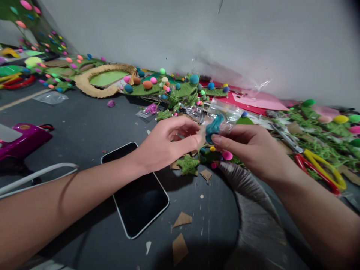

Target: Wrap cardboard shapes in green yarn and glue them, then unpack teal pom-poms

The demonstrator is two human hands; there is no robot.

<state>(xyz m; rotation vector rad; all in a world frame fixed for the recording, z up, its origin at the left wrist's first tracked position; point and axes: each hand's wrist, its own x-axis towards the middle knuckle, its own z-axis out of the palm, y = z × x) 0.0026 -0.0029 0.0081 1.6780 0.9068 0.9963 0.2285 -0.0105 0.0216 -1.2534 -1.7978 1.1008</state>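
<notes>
Lying left: tan ring, unadorned. Left hand: fingertips curled together, grip unclear. Green star: yarn wrapping apparently complete. Teal clay-like lump: raised against clear zip bag, seemingly unworked; inside or out, indeterminate. Right hand: thumb and fingers pinching lump. Grey ring: wrapped, unadorned where visible.

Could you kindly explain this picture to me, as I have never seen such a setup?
There is no machine here, only a person's two bare hands. The picture comes from a camera worn on the head, looking forward and down.

The right hand pinches a blue-green bundle beside a clear bag; whether the bundle is inside is unclear. The left hand is close by, its grip too blurred to tell.

On the dark table lie a phone, a green star, scissors and a grey curved band.
</notes>
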